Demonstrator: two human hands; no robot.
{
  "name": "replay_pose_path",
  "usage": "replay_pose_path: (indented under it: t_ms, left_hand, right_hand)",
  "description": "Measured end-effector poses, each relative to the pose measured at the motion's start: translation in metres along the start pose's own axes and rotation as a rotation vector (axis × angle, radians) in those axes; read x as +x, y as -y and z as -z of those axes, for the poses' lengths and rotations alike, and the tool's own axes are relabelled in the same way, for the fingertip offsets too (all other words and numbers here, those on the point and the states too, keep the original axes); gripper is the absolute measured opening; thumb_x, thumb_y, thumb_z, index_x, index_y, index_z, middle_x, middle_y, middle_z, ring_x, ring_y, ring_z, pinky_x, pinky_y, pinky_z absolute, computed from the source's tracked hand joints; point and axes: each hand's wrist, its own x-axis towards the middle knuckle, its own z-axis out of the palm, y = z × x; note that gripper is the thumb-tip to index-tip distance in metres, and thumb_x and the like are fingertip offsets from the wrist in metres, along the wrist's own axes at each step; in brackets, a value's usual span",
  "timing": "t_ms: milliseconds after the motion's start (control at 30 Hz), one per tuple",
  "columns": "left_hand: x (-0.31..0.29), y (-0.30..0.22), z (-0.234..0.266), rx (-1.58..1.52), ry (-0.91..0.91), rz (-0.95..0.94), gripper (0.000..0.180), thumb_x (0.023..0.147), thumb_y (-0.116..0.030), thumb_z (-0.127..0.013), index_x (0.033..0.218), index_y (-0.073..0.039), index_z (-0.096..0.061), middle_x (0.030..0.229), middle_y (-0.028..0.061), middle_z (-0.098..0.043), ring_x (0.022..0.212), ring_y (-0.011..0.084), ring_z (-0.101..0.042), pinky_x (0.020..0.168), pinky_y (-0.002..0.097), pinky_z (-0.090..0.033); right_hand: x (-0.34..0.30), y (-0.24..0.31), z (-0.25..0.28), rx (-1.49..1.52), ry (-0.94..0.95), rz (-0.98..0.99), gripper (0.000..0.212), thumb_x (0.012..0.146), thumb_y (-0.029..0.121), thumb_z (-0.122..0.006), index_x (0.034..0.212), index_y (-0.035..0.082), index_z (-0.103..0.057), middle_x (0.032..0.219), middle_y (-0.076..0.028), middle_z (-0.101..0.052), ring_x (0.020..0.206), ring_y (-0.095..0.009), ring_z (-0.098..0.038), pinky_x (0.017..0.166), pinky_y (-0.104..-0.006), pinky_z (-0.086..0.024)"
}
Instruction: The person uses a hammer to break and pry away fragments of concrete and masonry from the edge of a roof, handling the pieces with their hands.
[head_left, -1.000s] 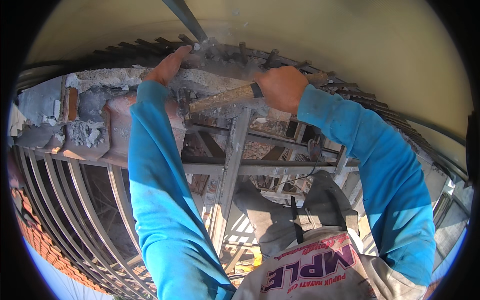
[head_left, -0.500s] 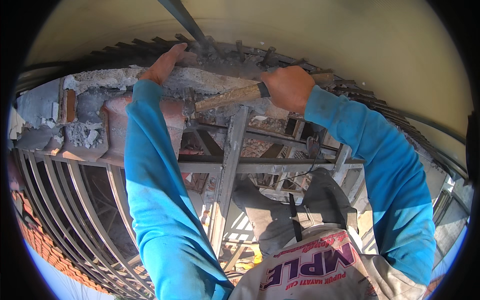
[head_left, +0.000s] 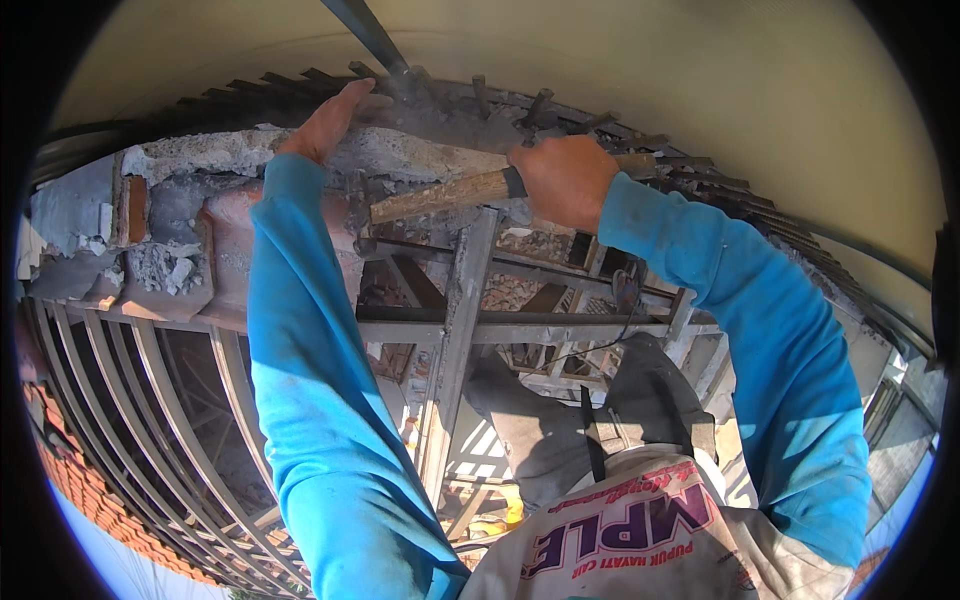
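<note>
Looking down from head height, the view shows two arms in bright blue sleeves reaching up toward the top of the frame, where a broken concrete edge (head_left: 400, 150) runs across, rough and grey, with rusty bar ends poking out above it.

The right hand (head_left: 560, 180), upper centre-right, is closed in a firm fist around the wooden handle of a hammer (head_left: 450, 193). The handle is worn and dusty and points left from the fist, lying just below the concrete; the hammer's head cannot be made out. The left hand (head_left: 335, 118), upper centre-left, rests on top of the concrete with its fingers curled up against a dark steel rod (head_left: 365, 30) that slants in from the top edge. Whether it truly grips the rod or only steadies it cannot be told.

By its look, the hammer is stiff and head-heavy, and the dry wood should give a sure hold; it is best taken near the handle's end, much as the fist has it. The rod looks hard, heavy and smooth, likely to jar when struck, so a hold well below its tip seems wise. The concrete looks brittle and crumbly.

Below the hands, a grey metal scaffold frame (head_left: 455, 320) crosses the middle. Curved railing bars (head_left: 150, 400) fill the lower left, and a printed white sack (head_left: 640, 540) sits at the bottom centre.
</note>
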Motion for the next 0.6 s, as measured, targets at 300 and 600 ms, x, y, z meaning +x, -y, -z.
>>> replay_pose_path:
  t_ms: [300, 600]
  left_hand:
    - [0.0, 0.006, 0.009, -0.003, 0.055, -0.066, 0.063, 0.095, -0.053, -0.036, 0.13, -0.006, -0.059, 0.134, 0.0134, -0.055, 0.13, 0.0269, -0.042, 0.114, 0.0387, -0.02]
    - [0.013, 0.022, 0.008, 0.504, -0.186, -0.138, 0.076, 0.086, -0.065, -0.045, 0.137, -0.008, -0.049, 0.131, 0.018, -0.055, 0.121, 0.0332, -0.051, 0.102, 0.0441, -0.037]
  right_hand:
    - [-0.009, 0.005, 0.01, -0.093, 0.025, 0.464, 0.024, 0.069, 0.019, -0.071, 0.087, 0.006, -0.062, 0.071, -0.014, -0.065, 0.067, -0.033, -0.067, 0.062, -0.0445, -0.053]
    - [-0.038, 0.008, 0.007, -0.005, 0.063, 0.229, 0.027, 0.068, 0.017, -0.071, 0.092, 0.005, -0.063, 0.077, -0.014, -0.067, 0.071, -0.034, -0.068, 0.062, -0.0453, -0.054]
